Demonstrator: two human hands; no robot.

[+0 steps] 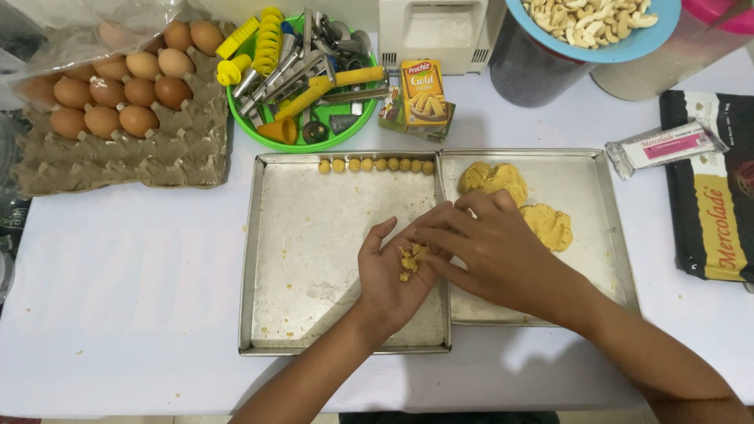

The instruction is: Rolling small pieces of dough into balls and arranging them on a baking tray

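The left hand [393,275] was held palm up and cupped over the left tray [271,259], cradling crumbly yellow dough bits [411,260]. These were pressed by the fingertips of the right hand [487,251], by which they were partly hidden. A row of small smooth dough balls [375,165] was lined along the tray's far edge. Lumpy dough [514,200] was piled in the right tray [597,196]. The bowl of cashews [597,23] was cut off at the frame's top.
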